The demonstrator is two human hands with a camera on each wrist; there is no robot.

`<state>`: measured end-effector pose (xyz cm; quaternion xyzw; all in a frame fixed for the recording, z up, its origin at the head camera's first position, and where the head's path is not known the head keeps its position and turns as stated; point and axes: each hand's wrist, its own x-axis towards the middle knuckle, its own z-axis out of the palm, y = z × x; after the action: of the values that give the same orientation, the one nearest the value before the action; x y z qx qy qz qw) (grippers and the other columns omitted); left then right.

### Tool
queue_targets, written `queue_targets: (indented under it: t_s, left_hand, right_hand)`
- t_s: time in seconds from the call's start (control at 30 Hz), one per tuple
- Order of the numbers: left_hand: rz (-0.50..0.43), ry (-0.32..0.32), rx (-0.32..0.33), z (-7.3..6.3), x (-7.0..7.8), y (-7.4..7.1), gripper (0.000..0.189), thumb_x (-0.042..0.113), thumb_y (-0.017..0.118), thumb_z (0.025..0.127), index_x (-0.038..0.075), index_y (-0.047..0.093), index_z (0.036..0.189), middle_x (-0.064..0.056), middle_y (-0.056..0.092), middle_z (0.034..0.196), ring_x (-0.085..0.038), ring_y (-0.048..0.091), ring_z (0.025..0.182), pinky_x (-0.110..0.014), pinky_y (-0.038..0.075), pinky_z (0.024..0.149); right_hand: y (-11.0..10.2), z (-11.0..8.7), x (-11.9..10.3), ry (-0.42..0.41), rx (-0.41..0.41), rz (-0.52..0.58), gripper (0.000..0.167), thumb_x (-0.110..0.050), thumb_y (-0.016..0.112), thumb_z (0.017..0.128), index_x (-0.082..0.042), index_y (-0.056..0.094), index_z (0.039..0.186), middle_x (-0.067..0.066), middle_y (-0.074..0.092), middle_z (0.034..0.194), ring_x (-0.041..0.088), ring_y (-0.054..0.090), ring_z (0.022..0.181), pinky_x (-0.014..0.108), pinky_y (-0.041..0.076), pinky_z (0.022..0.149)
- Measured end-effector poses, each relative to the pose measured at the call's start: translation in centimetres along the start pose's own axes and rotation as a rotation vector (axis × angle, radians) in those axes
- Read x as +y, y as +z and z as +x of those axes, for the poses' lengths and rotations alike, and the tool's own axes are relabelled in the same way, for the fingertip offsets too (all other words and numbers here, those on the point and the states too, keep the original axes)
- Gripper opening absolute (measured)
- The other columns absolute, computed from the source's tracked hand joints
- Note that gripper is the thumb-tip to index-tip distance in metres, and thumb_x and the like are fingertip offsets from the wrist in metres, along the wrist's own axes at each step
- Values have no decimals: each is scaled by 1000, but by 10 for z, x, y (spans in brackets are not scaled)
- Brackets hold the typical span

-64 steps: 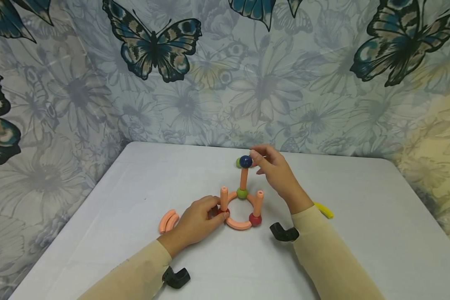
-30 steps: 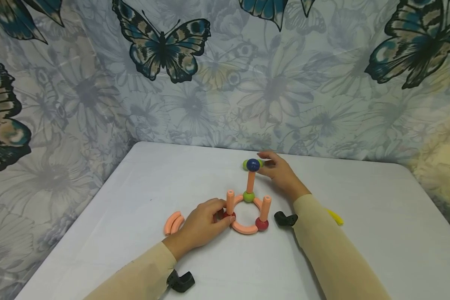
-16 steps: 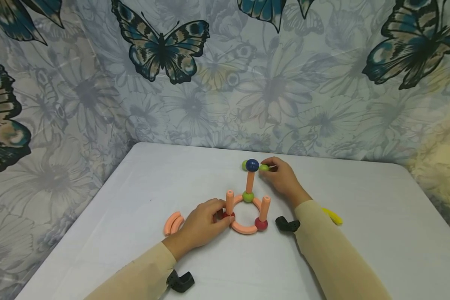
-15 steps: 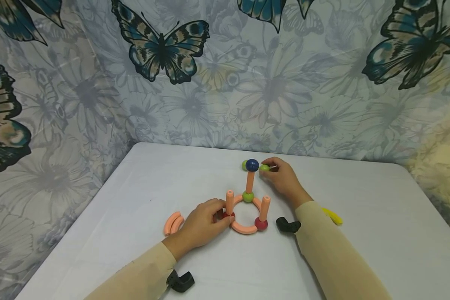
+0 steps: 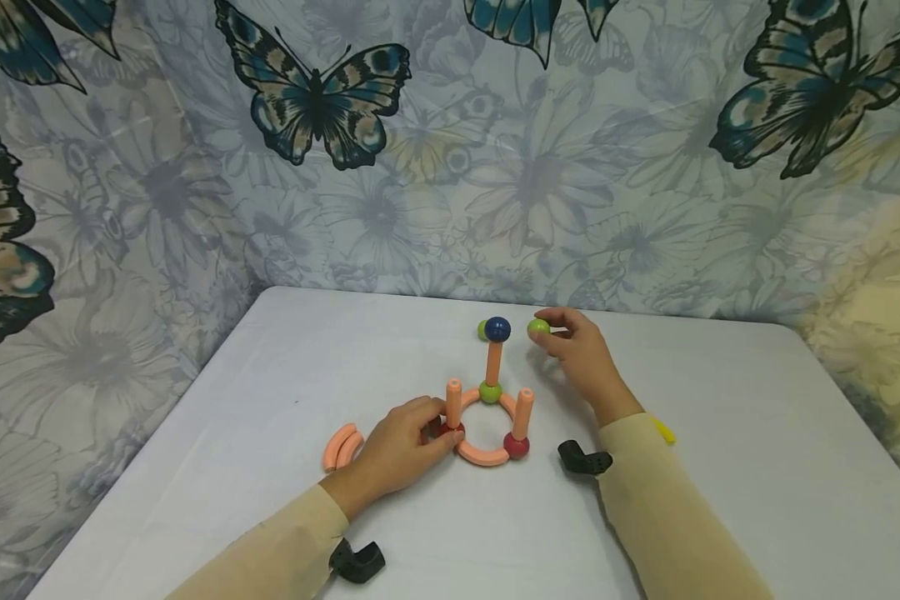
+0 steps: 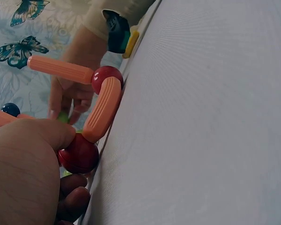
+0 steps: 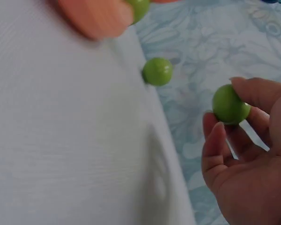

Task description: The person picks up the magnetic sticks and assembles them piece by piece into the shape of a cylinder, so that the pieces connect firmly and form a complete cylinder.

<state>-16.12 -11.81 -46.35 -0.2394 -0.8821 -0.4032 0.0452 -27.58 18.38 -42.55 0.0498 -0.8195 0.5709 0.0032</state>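
Note:
My right hand (image 5: 581, 354) pinches a green ball (image 7: 230, 104) between thumb and fingertips, to the right of the blue ball (image 5: 497, 329). That blue ball tops an upright orange rod (image 5: 493, 363) rising from a green ball (image 5: 490, 392) in a ring of curved orange pieces (image 5: 483, 456). Two red balls in the ring, a left one (image 6: 78, 154) and a right one (image 5: 517, 446), each carry an upright orange rod with a bare top. My left hand (image 5: 397, 446) grips the left red ball, thumb on the near side. Behind the blue ball a loose green ball (image 7: 158, 71) lies on the table.
Two curved orange pieces (image 5: 341, 447) lie left of my left hand. A yellow curved piece (image 5: 664, 430) is partly hidden behind the right sleeve (image 5: 675, 500). The white table (image 5: 195, 467) ends at a butterfly-patterned cloth (image 5: 450, 208).
My right hand first reached behind the blue ball, took hold of a green ball there, and has drawn it rightward and up. The left hand has kept its grip on the red ball.

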Motion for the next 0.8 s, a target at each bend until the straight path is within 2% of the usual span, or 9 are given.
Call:
queue_targets:
  t_s: [0.2,0.43,0.6,0.8]
  left_hand:
    - [4,5,8,0,-1,0,13,27,79,103,26,77,116,19,65,97,-5,61,82,-31,53,69]
    - [9,16,7,0,-2,0,12,27,79,103,28,75,115,19,64,95,-6,59,78,-30,52,66]
    - [12,28,16,0,-2,0,15,26,79,103,26,75,116,18,64,96,-6,59,78,-30,52,66]
    - [11,13,14,-1,-2,1,23,26,84,99,23,71,119,15,63,96,-7,57,77,-30,51,65]
  right_hand:
    - [-13,-10,-30,-86,29,49,47,-29,75,107,-4,62,144,12,57,143,27,63,122,42,50,102]
    - [-18,-33,-68,-194,10,55,43,-21,75,106,-3,62,143,9,60,139,24,62,121,34,51,97]
    - [-15,-50,-90,-278,-55,63,38,-12,76,104,-2,65,139,9,62,135,27,66,117,29,56,93]
    - [-5,-63,-105,-344,-171,73,34,-4,76,102,-2,67,135,12,64,129,32,67,111,31,58,91]
